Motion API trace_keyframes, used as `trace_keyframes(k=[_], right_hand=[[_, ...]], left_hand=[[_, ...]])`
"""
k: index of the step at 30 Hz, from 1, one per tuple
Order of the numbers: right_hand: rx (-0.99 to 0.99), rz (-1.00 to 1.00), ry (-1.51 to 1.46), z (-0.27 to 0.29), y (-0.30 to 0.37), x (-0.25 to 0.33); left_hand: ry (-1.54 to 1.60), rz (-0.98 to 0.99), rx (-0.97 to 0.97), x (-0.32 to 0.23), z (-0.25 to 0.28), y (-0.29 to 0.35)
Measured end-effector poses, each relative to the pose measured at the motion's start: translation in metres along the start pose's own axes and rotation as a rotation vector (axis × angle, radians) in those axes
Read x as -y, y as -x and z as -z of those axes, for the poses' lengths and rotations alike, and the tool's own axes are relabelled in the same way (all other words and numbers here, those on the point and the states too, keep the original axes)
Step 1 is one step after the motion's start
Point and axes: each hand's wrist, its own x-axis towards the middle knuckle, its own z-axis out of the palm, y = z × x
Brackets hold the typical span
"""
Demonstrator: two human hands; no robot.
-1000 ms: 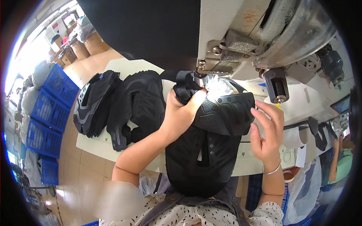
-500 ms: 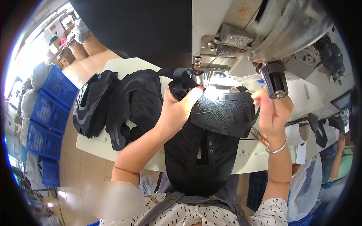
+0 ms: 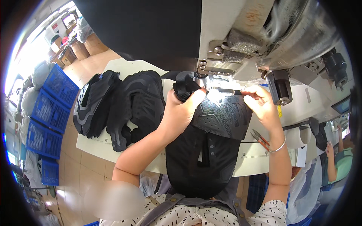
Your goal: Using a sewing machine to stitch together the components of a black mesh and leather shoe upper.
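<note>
A black shoe upper [image 3: 222, 116], with a perforated and ribbed pattern, lies under the lit needle area of a sewing machine [image 3: 220, 64]. My left hand [image 3: 179, 115] grips its bunched left end, thumb on top beside the machine's presser area. At the upper's far right edge, my right hand [image 3: 264, 107] pinches a thin dark strip [image 3: 236, 92] between thumb and index finger. Another black upper piece [image 3: 184, 158] hangs over the table's near edge, below the one at the machine. Glare hides the needle point.
Stacks of black uppers [image 3: 141, 94] lie left on the pale table [image 3: 151, 160]. Orange-handled thread snips [image 3: 261, 140] rest beside my right wrist. A cylindrical machine part [image 3: 278, 88] hangs right of my hand. Blue crates [image 3: 43, 141] stand at far left; another person [image 3: 341, 165] is at far right.
My right hand has moved left and slightly up, from a loose curl beside the upper to a pinch at its far edge. My left hand keeps its grip, shifted slightly right.
</note>
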Motion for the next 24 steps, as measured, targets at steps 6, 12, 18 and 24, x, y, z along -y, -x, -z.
trace_keyframes(k=[6, 12, 18, 24], right_hand=[[-0.061, 0.104, -0.086, 0.000, 0.004, 0.003], [-0.075, 0.129, -0.063, -0.005, 0.009, 0.012], [-0.140, 0.184, -0.004, -0.014, 0.016, 0.024], [-0.185, 0.228, 0.018, -0.020, 0.016, 0.029]], left_hand=[[-0.047, 0.018, -0.009, -0.002, 0.001, -0.002], [-0.009, 0.001, 0.038, -0.004, 0.003, -0.007], [0.098, 0.086, -0.001, -0.004, 0.006, -0.006], [0.047, 0.057, 0.027, -0.004, 0.007, -0.007]])
